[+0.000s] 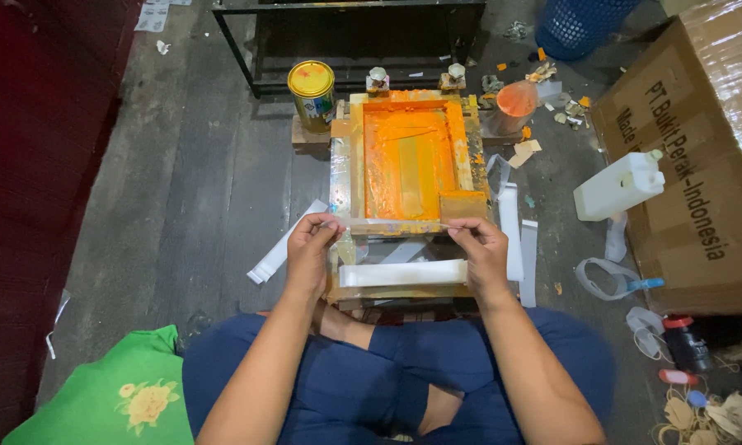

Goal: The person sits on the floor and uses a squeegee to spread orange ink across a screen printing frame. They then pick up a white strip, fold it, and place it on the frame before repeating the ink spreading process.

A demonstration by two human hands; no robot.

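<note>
Overhead, a seated person faces a wooden printing frame (410,161) lying on the plank floor (198,189), its mesh coated in orange ink. Behind the frame stand a yellow-lidded tin (312,92) at left and an orange-smeared plastic cup (515,105) at right, with paper scraps scattered around the cup. A white plastic jug (618,185) lies on its side just beside a large brown cardboard box (701,148) bearing dark printed lettering along its upper face. A blue mesh basket (577,25) stands at the top edge; a green cloth with a yellow flower print (111,395) lies at lower left.

The left hand (312,251) and right hand (480,247) each pinch one end of a thin, pale strip (387,224), fingers closed on it, stretched level along the near edge of the frame. Below it, a white folded piece (402,273) rests between the wrists. More white strips (515,235) lie on the floor to either side.
</note>
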